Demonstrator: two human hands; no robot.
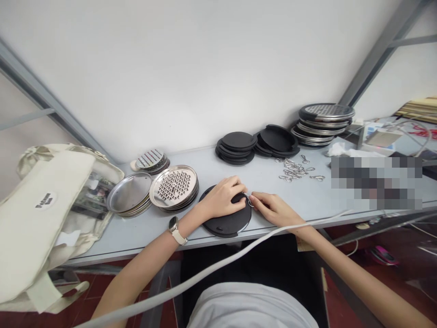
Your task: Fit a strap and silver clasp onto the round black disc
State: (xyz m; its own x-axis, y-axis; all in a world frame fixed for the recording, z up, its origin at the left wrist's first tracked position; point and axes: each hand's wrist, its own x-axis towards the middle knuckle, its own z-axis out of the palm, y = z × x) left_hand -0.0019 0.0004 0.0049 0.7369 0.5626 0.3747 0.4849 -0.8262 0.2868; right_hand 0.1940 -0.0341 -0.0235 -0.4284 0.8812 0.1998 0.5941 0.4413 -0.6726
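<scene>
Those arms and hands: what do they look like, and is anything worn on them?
They are a person's. The left hand is ungloved, with a watch at the wrist: dark face, cream strap. The right hand is ungloved too, with no watch visible. No sleeves show.

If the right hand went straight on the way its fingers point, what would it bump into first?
Probably the black disc's edge or the left hand resting on the disc; depth leaves the order unclear. The right hand seems to pinch a small metal clip there.
</scene>
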